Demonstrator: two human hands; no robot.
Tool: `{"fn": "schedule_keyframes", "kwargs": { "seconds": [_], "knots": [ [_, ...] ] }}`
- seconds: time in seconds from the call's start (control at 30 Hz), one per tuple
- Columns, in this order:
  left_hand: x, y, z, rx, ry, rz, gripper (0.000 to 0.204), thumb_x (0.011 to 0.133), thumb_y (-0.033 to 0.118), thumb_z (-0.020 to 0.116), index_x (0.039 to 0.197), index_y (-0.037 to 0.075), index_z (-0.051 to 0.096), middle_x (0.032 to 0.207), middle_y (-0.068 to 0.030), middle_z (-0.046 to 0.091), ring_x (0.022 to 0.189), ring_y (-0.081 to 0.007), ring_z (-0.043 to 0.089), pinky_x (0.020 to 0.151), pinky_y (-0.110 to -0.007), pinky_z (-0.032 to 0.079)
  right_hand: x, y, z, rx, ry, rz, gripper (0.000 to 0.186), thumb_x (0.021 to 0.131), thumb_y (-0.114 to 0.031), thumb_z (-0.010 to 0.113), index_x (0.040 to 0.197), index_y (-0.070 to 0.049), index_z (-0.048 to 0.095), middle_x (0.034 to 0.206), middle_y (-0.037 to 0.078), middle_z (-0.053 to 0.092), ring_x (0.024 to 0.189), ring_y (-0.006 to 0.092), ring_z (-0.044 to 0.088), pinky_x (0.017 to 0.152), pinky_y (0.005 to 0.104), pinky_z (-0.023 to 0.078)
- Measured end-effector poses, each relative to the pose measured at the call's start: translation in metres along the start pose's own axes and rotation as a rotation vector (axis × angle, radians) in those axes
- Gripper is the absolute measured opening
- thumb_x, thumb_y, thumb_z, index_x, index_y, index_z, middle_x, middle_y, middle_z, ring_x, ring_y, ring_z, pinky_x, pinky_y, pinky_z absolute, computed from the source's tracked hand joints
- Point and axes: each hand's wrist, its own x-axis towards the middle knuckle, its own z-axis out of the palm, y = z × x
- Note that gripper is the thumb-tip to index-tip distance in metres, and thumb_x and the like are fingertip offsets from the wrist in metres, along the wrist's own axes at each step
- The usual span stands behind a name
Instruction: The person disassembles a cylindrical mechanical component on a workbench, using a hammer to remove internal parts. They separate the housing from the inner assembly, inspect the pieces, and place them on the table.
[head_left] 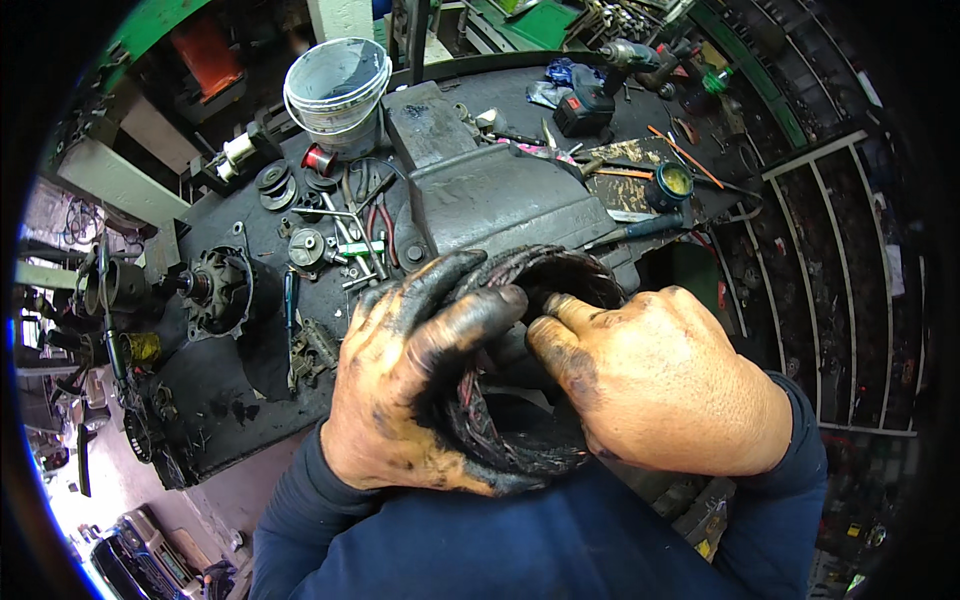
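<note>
My left hand (410, 370), blackened with grease, is wrapped round the left side of a sooty black stator ring (470, 415) with wound strands along its rim. Its thumb and fingers straddle the ring's wall. From the right, my right hand (655, 375) reaches to the ring's opening with fingers curled and pressed together near the inner wall. Whatever the right fingertips pinch is hidden. The ring is tilted in front of my body, just before a big grey bench vise (500, 200).
A dark workbench (240, 400) carries an alternator housing (220, 290) at left, a white bucket (335, 95) behind, and loose wrenches and pliers (380, 235) by the vise. A cordless drill (630, 55) and a small open jar (672, 185) stand at right, before shelving (830, 270).
</note>
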Motion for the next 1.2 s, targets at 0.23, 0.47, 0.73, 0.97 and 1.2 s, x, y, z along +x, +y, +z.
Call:
{"fn": "schedule_keyframes", "kwargs": {
  "seconds": [0.23, 0.47, 0.73, 0.97, 1.2],
  "knots": [
    [-0.002, -0.003, 0.005, -0.036, 0.058, 0.027, 0.110, 0.045, 0.049, 0.098, 0.141, 0.014, 0.057, 0.139, -0.0208, 0.061, 0.128, -0.0422, 0.059, 0.106, -0.053, 0.042, -0.002, 0.006, -0.002, -0.025, -0.052, -0.056, 0.025, 0.086, -0.015, 0.061, 0.103, 0.002, 0.068, 0.091, 0.017, 0.072, 0.077, 0.0330, 0.075, 0.060, 0.0423, 0.060],
    [-0.002, 0.001, -0.004, 0.037, -0.019, 0.022, 0.115, 0.046, 0.053, 0.097, 0.146, 0.016, 0.054, 0.145, -0.0260, 0.053, 0.133, -0.0452, 0.052, 0.110, -0.057, 0.035, -0.002, -0.006, -0.006, -0.061, -0.032, -0.015, 0.024, 0.085, -0.015, 0.061, 0.104, -0.001, 0.064, 0.091, 0.014, 0.068, 0.070, 0.0315, 0.073, 0.054, 0.0418, 0.056],
    [-0.009, 0.004, 0.005, 0.048, 0.064, 0.000, 0.125, 0.046, 0.057, 0.094, 0.156, 0.026, 0.043, 0.143, -0.0337, 0.050, 0.129, -0.0510, 0.052, 0.110, -0.063, 0.033, -0.021, -0.004, -0.007, 0.130, 0.042, 0.058, 0.050, 0.067, -0.012, 0.072, 0.115, -0.001, 0.063, 0.120, 0.022, 0.067, 0.081, 0.0408, 0.069, 0.070, 0.0457, 0.054],
    [-0.013, 0.007, 0.009, 0.108, 0.078, -0.005, 0.135, 0.037, 0.059, 0.097, 0.155, 0.026, 0.040, 0.143, -0.0340, 0.050, 0.131, -0.0499, 0.051, 0.108, -0.061, 0.036, -0.030, 0.075, -0.007, 0.517, 0.644, 0.038, 0.042, 0.100, -0.008, 0.053, 0.140, 0.007, 0.053, 0.132, 0.018, 0.064, 0.122, 0.0260, 0.063, 0.103, 0.0362, 0.049],
    [-0.010, 0.014, 0.010, 0.112, 0.114, -0.073, 0.120, 0.040, 0.061, 0.093, 0.148, 0.025, 0.054, 0.147, -0.0218, 0.053, 0.131, -0.0441, 0.053, 0.107, -0.053, 0.036, 0.080, 0.120, -0.005, 0.392, 0.494, -0.140, 0.047, 0.096, 0.004, 0.061, 0.143, -0.001, 0.056, 0.123, 0.018, 0.069, 0.109, 0.0212, 0.068, 0.096, 0.0342, 0.053]
  ]
}}
